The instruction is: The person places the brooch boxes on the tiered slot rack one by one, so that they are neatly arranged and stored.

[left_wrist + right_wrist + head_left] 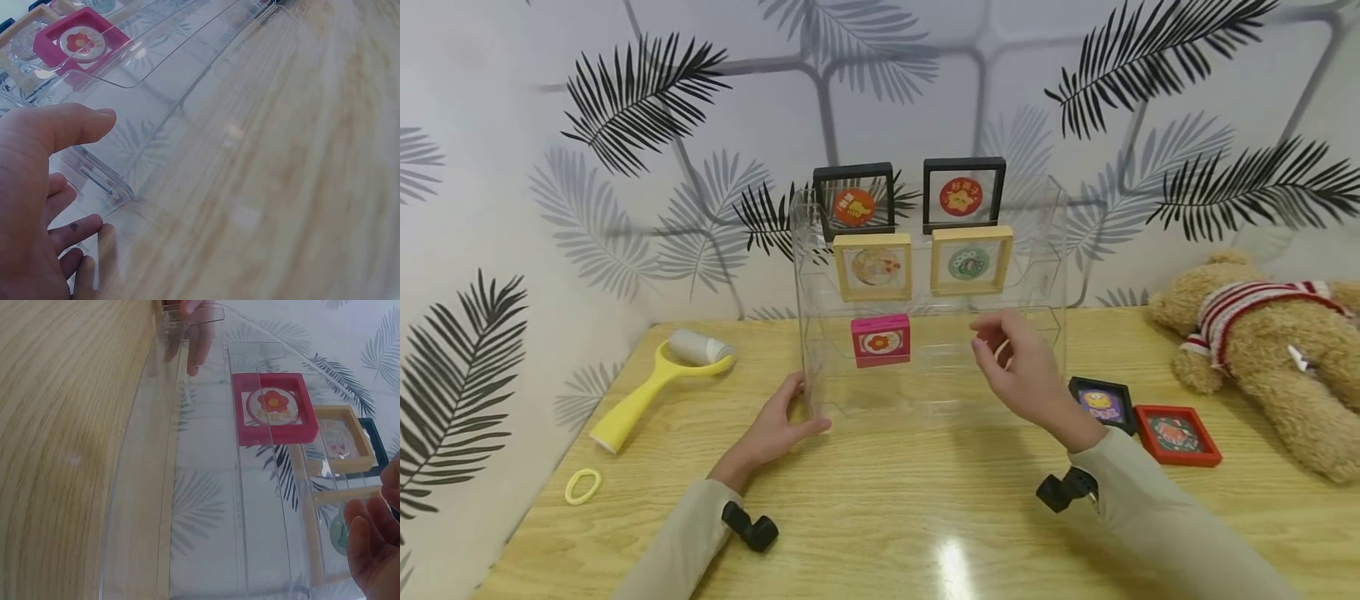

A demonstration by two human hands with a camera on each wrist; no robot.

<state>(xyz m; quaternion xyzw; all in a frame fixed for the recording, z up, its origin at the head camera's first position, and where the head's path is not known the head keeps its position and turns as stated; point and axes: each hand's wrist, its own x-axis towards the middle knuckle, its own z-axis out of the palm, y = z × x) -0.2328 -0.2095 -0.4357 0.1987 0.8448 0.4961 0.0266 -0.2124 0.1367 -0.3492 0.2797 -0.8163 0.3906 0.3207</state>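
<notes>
A clear acrylic tiered stand (932, 400) stands upright on the wooden table. My left hand (778, 425) is at its lower left side, thumb stretched out in front and fingers along the side edge. Before the right half of the stand hovers my right hand (1018, 367), loosely curled with nothing in it. On the lower tier sits a pink frame (882, 340) with a flower sticker. Higher up are two yellow frames (873, 267) (972, 260), and on top two black frames (854, 200) (964, 193), all holding round stickers.
To the right lie a black frame (1102, 403) and a red frame (1177, 434), near a teddy bear (1262, 333) in a striped top. At left are a yellow-handled lint roller (658, 375) and a yellow ring (583, 486). Leaf-patterned wallpaper (715, 125) backs the table.
</notes>
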